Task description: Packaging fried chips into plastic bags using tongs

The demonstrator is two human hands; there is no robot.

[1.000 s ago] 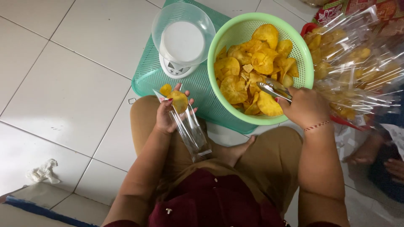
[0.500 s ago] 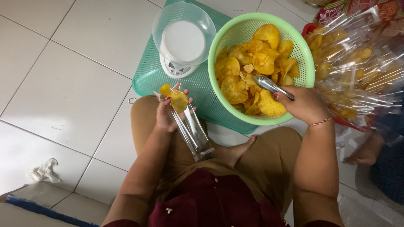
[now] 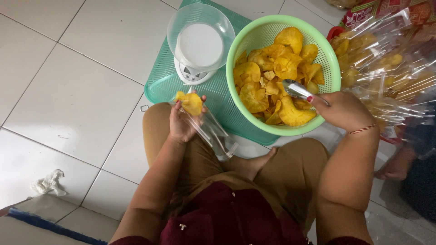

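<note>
Sitting cross-legged on the tiled floor [image 3: 68, 100], you held a narrow clear bag [image 3: 210, 131] in your left hand [image 3: 182, 122], fingers wrapped closed around its upper part, with two chips [image 3: 190, 103] resting at its mouth against your fingertips. The bag hung slack over your knee, its lower end near your foot.

Your right hand [image 3: 344, 110] was closed on metal tongs [image 3: 297, 90]; whether their tips stood apart or pinched on a chip, I could not tell. The tips lay among the yellow chips [image 3: 272, 68] heaped in the green colander [image 3: 334, 68].

Handling, as a judgement: the chips looked thin, light and brittle, so they were best taken by a flat face with mild pressure, not by the edge. The bag looked soft and slippery, so it was best gripped just below the mouth.

A white scale [image 3: 197, 47] with a clear bowl stood just beside the colander, both on an upturned teal basket [image 3: 159, 84]. Filled bags [image 3: 386, 63] lay to your right, a crumpled tissue [image 3: 47, 182] well apart on your left.
</note>
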